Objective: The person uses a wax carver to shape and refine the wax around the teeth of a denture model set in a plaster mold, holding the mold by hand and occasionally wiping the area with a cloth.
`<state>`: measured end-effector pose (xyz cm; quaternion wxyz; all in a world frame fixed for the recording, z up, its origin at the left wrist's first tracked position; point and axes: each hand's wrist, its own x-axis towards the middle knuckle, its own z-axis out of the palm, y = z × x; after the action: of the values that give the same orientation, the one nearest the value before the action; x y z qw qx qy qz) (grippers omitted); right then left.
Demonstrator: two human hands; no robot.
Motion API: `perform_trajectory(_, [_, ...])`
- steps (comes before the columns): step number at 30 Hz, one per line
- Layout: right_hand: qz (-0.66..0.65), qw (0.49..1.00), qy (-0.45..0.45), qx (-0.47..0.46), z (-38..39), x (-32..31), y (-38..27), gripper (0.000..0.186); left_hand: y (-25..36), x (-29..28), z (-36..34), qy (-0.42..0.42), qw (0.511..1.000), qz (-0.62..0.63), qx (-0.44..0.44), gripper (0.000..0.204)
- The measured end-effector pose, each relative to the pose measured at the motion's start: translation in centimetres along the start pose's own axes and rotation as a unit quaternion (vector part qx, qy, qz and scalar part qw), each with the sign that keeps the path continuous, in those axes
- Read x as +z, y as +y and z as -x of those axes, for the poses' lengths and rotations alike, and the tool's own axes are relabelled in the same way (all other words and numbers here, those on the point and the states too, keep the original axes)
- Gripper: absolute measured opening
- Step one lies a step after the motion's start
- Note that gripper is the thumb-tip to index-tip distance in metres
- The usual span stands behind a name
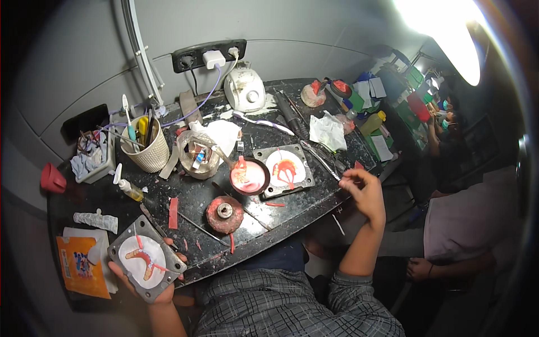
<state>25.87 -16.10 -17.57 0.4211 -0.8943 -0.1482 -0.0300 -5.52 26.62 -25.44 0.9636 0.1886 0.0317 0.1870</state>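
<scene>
Hands: left [161, 296] grips metal flask [168, 277], right [368, 197] curls by metal tool [321, 160], grasp unclear

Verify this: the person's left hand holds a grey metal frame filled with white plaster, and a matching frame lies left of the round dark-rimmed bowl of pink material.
Wrong side: in the head view, the matching grey metal frame lies right of the round dark-rimmed bowl, not left. The left hand does hold the other plaster-filled frame.

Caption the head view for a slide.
Left hand holding a square grey metal frame with a pink arch in its white filling, right hand near a slim silver metal tool.
</scene>
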Motion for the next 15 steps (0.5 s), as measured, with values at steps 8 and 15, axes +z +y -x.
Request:
perform_trajectory(8, [0.114, 0.986, 0.067, -0.102, -6.1, 3.8, 1.1, 0.047, -0.1, 1.3, -0.2, 0.041, 0.999, -0.019, 0.009, 0.103])
perform_trajectory(15, [0.215, 0.971, 0.037, -0.094, -11.1, 6.6, 1.4, 0.045, 0.2, 0.7, -0.2, 0.050, 0.999, -0.016, -0.011, 0.103])
